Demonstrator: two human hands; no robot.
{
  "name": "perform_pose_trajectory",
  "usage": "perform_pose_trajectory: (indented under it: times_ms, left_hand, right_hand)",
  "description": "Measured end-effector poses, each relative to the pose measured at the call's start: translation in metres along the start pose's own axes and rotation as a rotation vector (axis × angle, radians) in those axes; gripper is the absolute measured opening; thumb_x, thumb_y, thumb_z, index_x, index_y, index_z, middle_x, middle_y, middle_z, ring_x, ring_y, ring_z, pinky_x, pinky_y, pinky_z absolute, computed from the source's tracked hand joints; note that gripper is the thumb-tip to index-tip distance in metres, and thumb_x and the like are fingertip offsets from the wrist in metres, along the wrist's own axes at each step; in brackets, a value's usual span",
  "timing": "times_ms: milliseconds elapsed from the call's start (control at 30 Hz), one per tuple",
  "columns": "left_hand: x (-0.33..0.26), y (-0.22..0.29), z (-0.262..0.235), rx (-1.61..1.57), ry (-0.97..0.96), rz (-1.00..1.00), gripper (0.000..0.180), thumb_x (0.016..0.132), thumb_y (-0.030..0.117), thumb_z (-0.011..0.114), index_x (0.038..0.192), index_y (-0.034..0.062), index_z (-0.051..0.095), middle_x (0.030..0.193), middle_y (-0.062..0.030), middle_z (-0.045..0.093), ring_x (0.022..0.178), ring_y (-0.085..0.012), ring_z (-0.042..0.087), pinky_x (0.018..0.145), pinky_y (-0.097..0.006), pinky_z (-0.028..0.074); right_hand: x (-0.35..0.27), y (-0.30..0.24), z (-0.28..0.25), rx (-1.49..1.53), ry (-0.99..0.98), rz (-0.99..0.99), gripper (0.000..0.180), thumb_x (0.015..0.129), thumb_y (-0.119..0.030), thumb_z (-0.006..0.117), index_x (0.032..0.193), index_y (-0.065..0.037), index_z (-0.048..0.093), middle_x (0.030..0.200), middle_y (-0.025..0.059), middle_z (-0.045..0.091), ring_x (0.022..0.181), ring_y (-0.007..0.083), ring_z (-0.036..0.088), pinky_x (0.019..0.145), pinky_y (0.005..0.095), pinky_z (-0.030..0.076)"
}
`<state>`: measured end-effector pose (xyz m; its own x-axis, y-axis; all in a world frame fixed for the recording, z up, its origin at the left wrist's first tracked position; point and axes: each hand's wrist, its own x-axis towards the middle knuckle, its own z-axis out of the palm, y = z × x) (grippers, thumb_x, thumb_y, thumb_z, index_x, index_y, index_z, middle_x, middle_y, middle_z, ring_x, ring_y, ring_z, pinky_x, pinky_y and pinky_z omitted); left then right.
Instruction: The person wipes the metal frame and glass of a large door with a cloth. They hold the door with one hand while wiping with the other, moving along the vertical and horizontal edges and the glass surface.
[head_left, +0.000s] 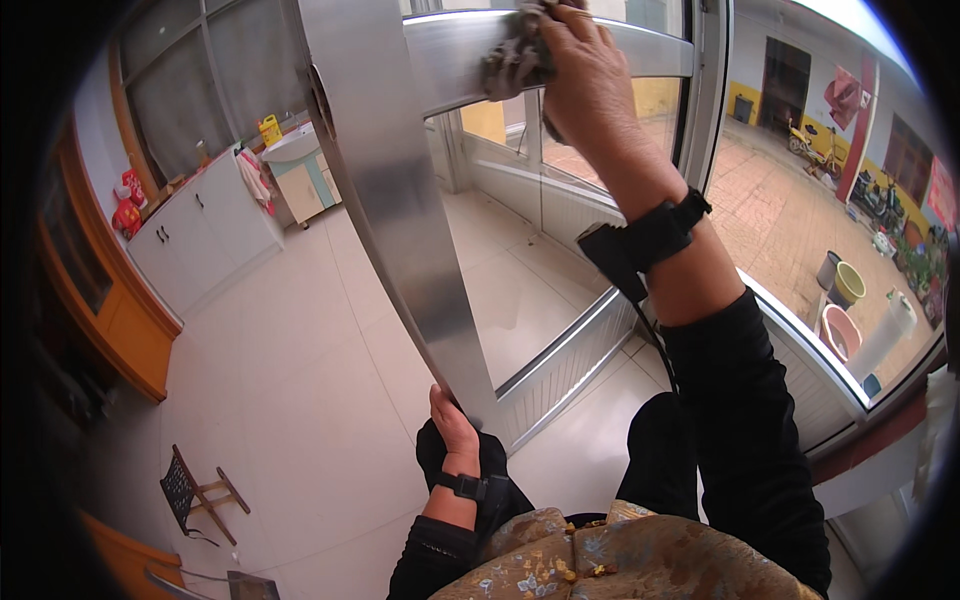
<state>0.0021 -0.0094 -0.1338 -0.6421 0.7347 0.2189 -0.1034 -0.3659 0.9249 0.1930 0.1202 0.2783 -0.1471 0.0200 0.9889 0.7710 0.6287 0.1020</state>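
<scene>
A silver metal-framed glass door (385, 150) stands open in front of me. Up at its crossbar, my right hand (590, 85) presses a crumpled grey-brown cloth (518, 50) against the metal, fingers closed round it. Low down, my left hand (455, 430) rests against the door's upright edge with its fingers stretched out. Its far side is partly hidden by the frame. Black straps with small devices sit on both wrists.
A folding stool (200, 495) stands on the pale tiled floor at lower left. Farther back are a white cabinet (205, 235) and a washbasin (292, 145) with a yellow jug (270, 130). Outside at right, buckets (847, 285) and a pink basin (840, 332) stand in the yard.
</scene>
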Motion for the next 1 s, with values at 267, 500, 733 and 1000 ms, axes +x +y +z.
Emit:
perform_pose_trajectory:
  times_ms: [267,500,733,1000]
  left_hand:
    - [-0.001,0.0,-0.003,0.005,-0.015,-0.039,0.043,0.106,0.039,0.037,0.098,0.0022,0.057,0.095,-0.0022,0.06,0.089,-0.0141,0.053,0.085,-0.028,0.043]
    - [-0.001,0.007,0.005,-0.043,0.022,-0.059,0.034,0.104,0.03,0.034,0.085,0.0072,0.051,0.083,0.0002,0.051,0.079,-0.0127,0.048,0.077,-0.028,0.042]
    - [0.003,-0.001,-0.001,-0.029,-0.007,-0.046,0.042,0.106,0.039,0.036,0.095,0.0024,0.054,0.092,-0.0019,0.057,0.087,-0.0144,0.049,0.083,-0.028,0.042]
    - [0.0,0.0,-0.002,-0.007,-0.015,-0.029,0.041,0.106,0.038,0.036,0.092,0.0035,0.052,0.088,-0.001,0.054,0.084,-0.0139,0.048,0.081,-0.028,0.042]
  right_hand:
    - [-0.02,-0.049,0.003,0.029,0.097,-0.282,0.035,0.076,-0.007,0.062,0.109,-0.018,0.066,0.121,0.0014,0.051,0.112,0.0231,0.051,0.084,0.0405,0.043]
    - [-0.002,0.003,-0.005,-0.022,0.002,-0.038,0.042,0.08,0.001,0.058,0.122,-0.005,0.06,0.13,0.0158,0.052,0.118,0.036,0.051,0.096,0.0455,0.044]
    - [-0.022,-0.046,0.005,0.003,0.058,-0.188,0.045,0.074,-0.002,0.063,0.117,-0.016,0.064,0.125,0.0031,0.052,0.117,0.0249,0.049,0.089,0.0413,0.042]
    - [0.009,-0.029,-0.014,0.034,-0.063,-0.237,0.044,0.08,0.0,0.06,0.123,-0.007,0.06,0.132,0.0119,0.05,0.121,0.0344,0.049,0.098,0.0439,0.043]
